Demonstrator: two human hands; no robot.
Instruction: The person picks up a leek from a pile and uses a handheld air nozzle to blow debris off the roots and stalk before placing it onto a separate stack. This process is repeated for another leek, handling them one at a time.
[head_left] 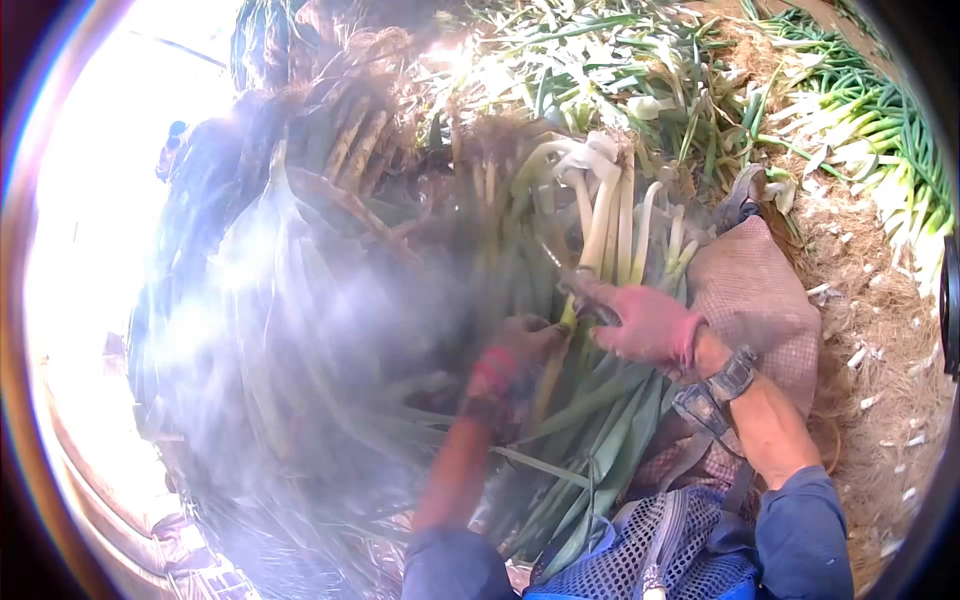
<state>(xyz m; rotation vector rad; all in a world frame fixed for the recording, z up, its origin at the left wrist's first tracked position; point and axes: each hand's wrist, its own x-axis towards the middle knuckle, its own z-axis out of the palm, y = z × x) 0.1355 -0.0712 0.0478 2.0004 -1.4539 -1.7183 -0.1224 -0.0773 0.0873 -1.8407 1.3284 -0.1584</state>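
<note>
The left hand point(525, 340) is near the centre of the view, its fingers closed in on a leek point(570, 318); haze blurs its exact grip. Just beside it, toward 3 o'clock, the right hand point(645, 322), in a pink glove, has its fingers curled over the same leek. Something dark shows at its fingers, too unclear to name. A dark band point(733, 374) circles the right wrist.

Pale stalks point(603, 225) rise from the hands toward 1 o'clock, while green leaves point(610, 430) spread toward 5 o'clock. A large heap point(280, 300) of leeks fills the 9 o'clock side, veiled by whitish glare. Loose trimmings point(590, 75) lie at 1 o'clock, and a row point(885, 150) of green-topped stalks lies at 2 o'clock. Checked cloth point(755, 300) is at 3 o'clock, with scrap-strewn ground point(865, 330) beyond it. Blue mesh point(655, 545) shows at 5 o'clock.
</note>
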